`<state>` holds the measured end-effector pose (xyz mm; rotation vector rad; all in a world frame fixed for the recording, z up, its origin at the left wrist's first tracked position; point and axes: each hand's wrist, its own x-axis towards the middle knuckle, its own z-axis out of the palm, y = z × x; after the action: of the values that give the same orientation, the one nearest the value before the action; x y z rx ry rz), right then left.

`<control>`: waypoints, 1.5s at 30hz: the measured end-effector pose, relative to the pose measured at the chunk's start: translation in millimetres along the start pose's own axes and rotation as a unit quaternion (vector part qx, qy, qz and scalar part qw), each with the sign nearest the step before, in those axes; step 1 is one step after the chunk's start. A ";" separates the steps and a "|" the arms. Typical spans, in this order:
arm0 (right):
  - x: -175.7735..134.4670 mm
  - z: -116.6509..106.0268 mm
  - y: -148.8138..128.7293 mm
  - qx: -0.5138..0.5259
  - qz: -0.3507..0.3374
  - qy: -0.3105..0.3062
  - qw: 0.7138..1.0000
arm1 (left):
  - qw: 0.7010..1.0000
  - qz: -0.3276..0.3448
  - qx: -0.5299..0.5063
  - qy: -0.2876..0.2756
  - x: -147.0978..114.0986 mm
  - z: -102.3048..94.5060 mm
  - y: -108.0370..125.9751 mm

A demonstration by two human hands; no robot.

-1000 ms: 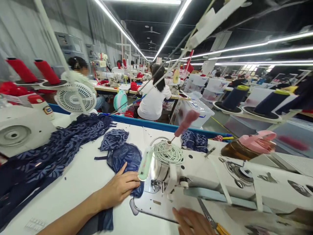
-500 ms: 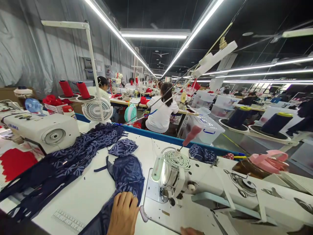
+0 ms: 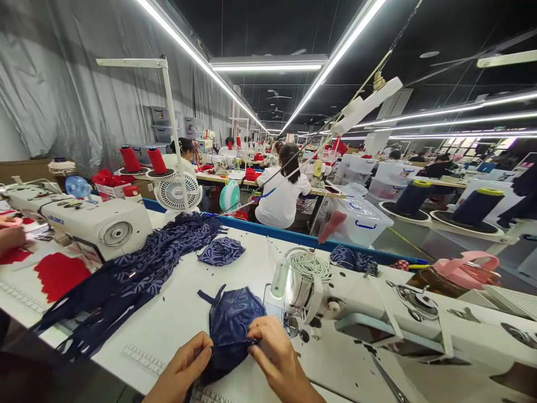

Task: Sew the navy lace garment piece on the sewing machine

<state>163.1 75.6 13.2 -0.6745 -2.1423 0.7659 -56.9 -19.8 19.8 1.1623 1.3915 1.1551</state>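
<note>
A navy lace bra [image 3: 232, 313] lies on the white table in front of me, its sheer inner side facing up and a narrow strap end sticking out at its far left. My left hand [image 3: 184, 361] pinches its near left edge between thumb and fingers. On the other side my right hand [image 3: 274, 350] pinches its right edge, close to the sewing machine [image 3: 310, 302]. The near part of the bra hangs dark between my hands. Beyond it lies a separate navy patterned cup [image 3: 221, 251].
A long heap of navy lace pieces [image 3: 163, 252] runs along the left. Scissors [image 3: 388, 378] lie on the machine bed at right. Another sewing machine [image 3: 100, 218], red fabric [image 3: 61, 274] and a co-worker's hand [image 3: 10, 235] are at far left. A white fan [image 3: 178, 193] stands behind the heap.
The bra has been turned over and shifted, so its inner side now shows. My right hand has come up from the bottom edge to grip it. My left hand has moved to its left edge.
</note>
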 end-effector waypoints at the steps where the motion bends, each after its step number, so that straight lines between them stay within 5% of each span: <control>1: 4.8 0.5 -0.8 0.052 0.036 -0.020 0.998 | 0.999 -0.014 -0.037 -0.012 0.6 -2.4 -2.0; 4: 9.8 1.4 2.8 0.153 0.138 -0.065 0.976 | 0.987 -0.058 -0.143 -0.045 3.4 -8.8 -10.7; 8: 3.8 2.6 8.9 0.191 0.178 -0.095 0.961 | 0.981 -0.076 -0.169 -0.049 6.4 -13.1 -17.5; 11: 0.1 2.5 4.0 0.186 0.189 -0.095 0.960 | 0.999 -0.006 -0.004 0.042 5.5 -6.8 -12.0; 13: -0.5 2.1 -2.2 0.171 0.197 -0.094 0.961 | 0.980 0.092 0.139 0.106 4.1 3.0 -4.9; 16: -0.8 1.9 -7.4 0.159 0.188 -0.100 0.964 | 0.938 0.173 0.295 0.060 4.6 20.0 4.3; 19: -2.7 1.4 -4.1 0.174 0.179 -0.107 0.963 | 0.940 0.120 0.318 -0.024 9.0 30.1 8.8; 24: -4.3 -4.9 -3.6 0.217 0.183 -0.125 0.951 | 0.978 -0.010 0.188 -0.087 13.6 28.7 14.2; 32: -3.4 0.3 -11.3 0.237 0.243 -0.094 0.936 | 0.980 -0.024 0.179 -0.083 14.2 28.3 6.0; 45: -9.2 -0.1 10.4 0.287 0.242 -0.082 0.923 | 0.982 -0.029 0.172 -0.072 2.6 8.4 -9.6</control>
<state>170.8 76.6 1.7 -0.8402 -1.7513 1.6855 -49.7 -17.5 9.3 1.4057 1.5400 0.7899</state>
